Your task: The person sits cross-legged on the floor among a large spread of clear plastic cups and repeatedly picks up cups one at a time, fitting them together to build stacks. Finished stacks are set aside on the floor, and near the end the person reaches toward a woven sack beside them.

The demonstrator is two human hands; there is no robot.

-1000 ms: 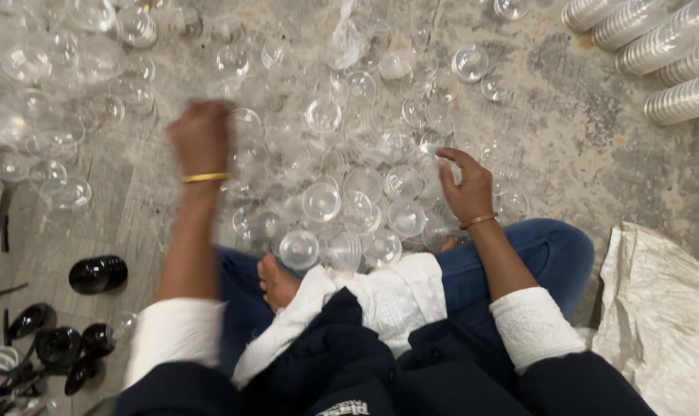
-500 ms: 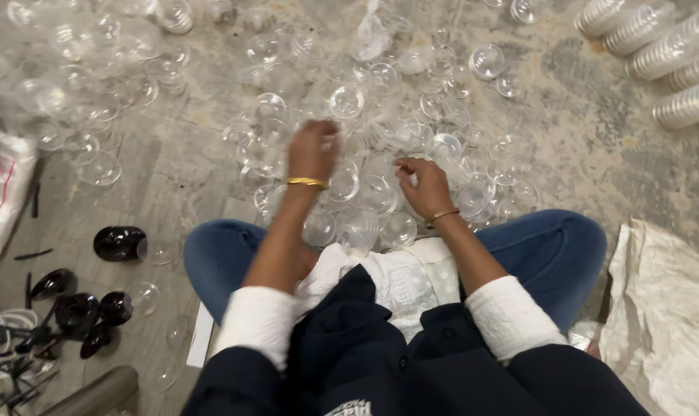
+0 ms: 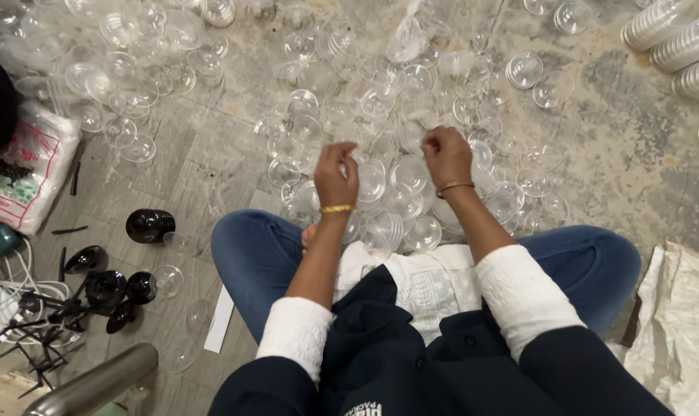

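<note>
Both hands [image 3: 392,166] hover over clear plastic cups [image 3: 380,185].

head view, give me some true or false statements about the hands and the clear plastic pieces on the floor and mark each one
1. Both hands, the left hand and the right hand, are raised over the heap of clear round plastic domes. True.
2. A gold bangle sits on the left wrist. True.
3. The person stands at a table. False: the person sits on the grey stone floor with legs in blue jeans folded.
4. The glossy black round pieces lie to the person's right. False: they lie to the left.
5. Stacks of clear plastic lids lie at the upper right. True.
</note>
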